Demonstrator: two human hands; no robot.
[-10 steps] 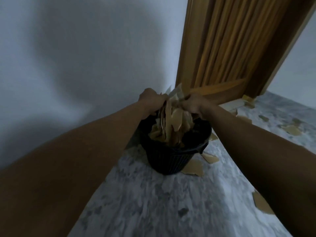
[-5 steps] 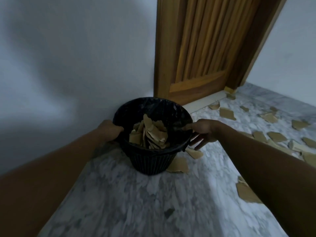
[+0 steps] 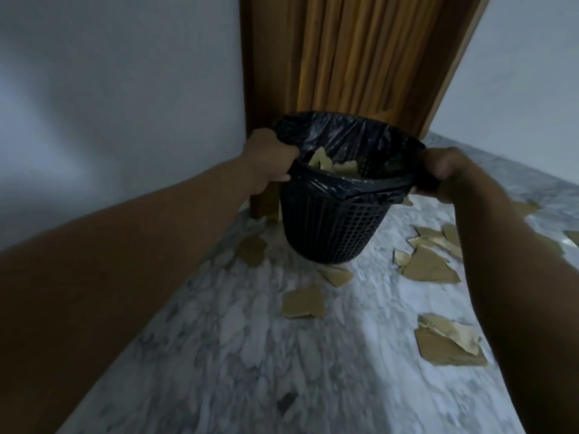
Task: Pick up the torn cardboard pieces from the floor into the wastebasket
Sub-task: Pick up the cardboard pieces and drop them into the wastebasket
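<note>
A black mesh wastebasket [image 3: 332, 227] lined with a black plastic bag is held up off the marble floor, tilted toward me. My left hand [image 3: 271, 159] grips its left rim and my right hand [image 3: 445, 172] grips its right rim. Torn cardboard pieces [image 3: 332, 166] show inside the bag. More torn cardboard lies on the floor: one piece [image 3: 303, 302] below the basket, a large one [image 3: 429, 267] to the right, a pile [image 3: 448, 343] at lower right, and one [image 3: 250, 249] to the left.
A wooden door [image 3: 360, 57] stands right behind the basket, with grey walls on both sides. The marble floor [image 3: 250, 355] stretches toward me. Further cardboard scraps [image 3: 441, 238] lie by my right forearm.
Both hands dropped a bundle of cardboard into the basket, then took hold of its rim. The basket has since risen off the floor and moved right, in front of the door.
</note>
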